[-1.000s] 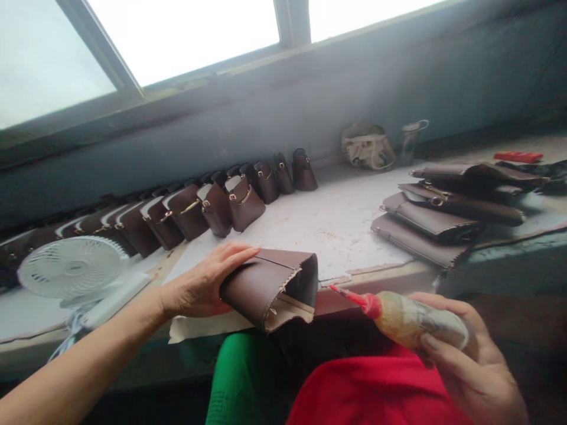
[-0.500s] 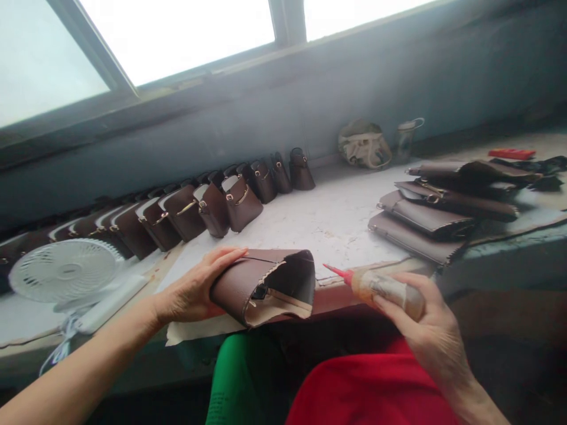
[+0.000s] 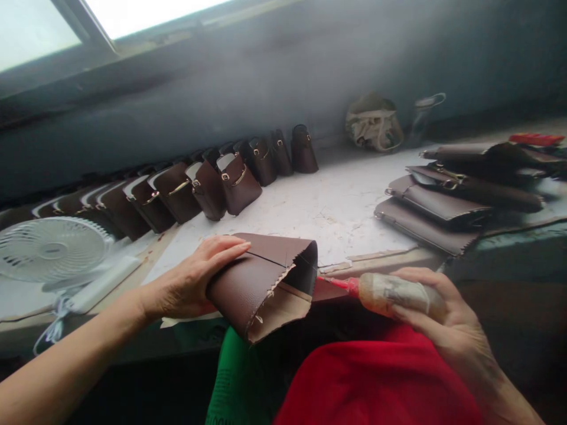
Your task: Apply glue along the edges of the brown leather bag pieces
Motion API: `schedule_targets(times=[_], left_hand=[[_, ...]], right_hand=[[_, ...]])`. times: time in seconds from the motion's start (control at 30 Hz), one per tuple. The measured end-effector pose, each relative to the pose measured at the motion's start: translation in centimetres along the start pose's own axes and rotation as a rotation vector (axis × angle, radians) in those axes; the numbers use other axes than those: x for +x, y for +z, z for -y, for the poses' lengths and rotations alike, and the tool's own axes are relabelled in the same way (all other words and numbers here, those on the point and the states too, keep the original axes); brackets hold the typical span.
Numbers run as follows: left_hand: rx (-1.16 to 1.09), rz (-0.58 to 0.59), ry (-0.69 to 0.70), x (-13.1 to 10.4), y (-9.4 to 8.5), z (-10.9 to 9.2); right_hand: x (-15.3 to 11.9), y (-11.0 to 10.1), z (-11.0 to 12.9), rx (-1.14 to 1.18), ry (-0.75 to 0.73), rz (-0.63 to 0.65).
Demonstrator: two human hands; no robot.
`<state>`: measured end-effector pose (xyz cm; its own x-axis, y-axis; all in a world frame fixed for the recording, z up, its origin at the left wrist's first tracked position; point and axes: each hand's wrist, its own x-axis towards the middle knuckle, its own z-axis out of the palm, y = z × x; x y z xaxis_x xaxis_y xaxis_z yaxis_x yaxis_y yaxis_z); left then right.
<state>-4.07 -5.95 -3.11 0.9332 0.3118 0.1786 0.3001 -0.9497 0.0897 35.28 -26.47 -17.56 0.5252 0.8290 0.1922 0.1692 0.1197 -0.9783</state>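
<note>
My left hand (image 3: 197,277) grips a brown leather bag piece (image 3: 252,277) from its left side, fingers on top, the thumb hidden beneath. The piece is a tube whose open end faces right and toward me, with a ragged edge and beige lining inside. In my right hand (image 3: 447,307) lies a glue bottle (image 3: 394,292), its fingers closed round the cloudy body. The bottle's thin red nozzle points left, its tip close to the right rim of the bag piece; whether it touches I cannot tell.
Rows of brown bags (image 3: 239,183) stand along the back left. A white fan (image 3: 53,248) sits at the left. Flat brown bag pieces (image 3: 434,224) are stacked at the right. A cloth bundle (image 3: 374,124) and a clear bottle (image 3: 423,118) stand by the wall.
The nozzle has come closer to the rim of the bag piece. The piece has turned slightly in my left hand, its opening now tipped lower. The camera view has shifted down and to the right.
</note>
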Motion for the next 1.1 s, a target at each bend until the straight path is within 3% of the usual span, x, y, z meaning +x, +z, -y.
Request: schedule_targets(times=[0.17, 0.33, 0.53, 0.8, 0.97, 1.1], left_hand=[[-0.055, 0.005, -0.027, -0.4, 0.3, 0.0], [-0.177, -0.016, -0.123, -0.7, 0.6, 1.2], [-0.258, 0.064, -0.111, 2.2, -0.3, 2.9], [-0.266, 0.218, -0.154, 6.3, -1.2, 4.5], [-0.261, 0.259, -0.181, 7.4, -1.4, 4.4], [-0.264, 0.263, -0.199, 7.4, -1.4, 4.3]], right_hand=[[1.3, 1.4, -1.0, -0.005, -0.091, 0.081], [2.2, 1.5, -1.1, -0.040, -0.084, 0.117], [3.1, 0.2, -1.4, -0.083, -0.022, 0.231], [6.4, 1.2, -0.8, -0.232, -0.166, 0.067], [8.2, 1.7, 0.8, -0.188, -0.146, 0.131], [8.7, 1.0, 0.7, -0.215, -0.148, 0.191]])
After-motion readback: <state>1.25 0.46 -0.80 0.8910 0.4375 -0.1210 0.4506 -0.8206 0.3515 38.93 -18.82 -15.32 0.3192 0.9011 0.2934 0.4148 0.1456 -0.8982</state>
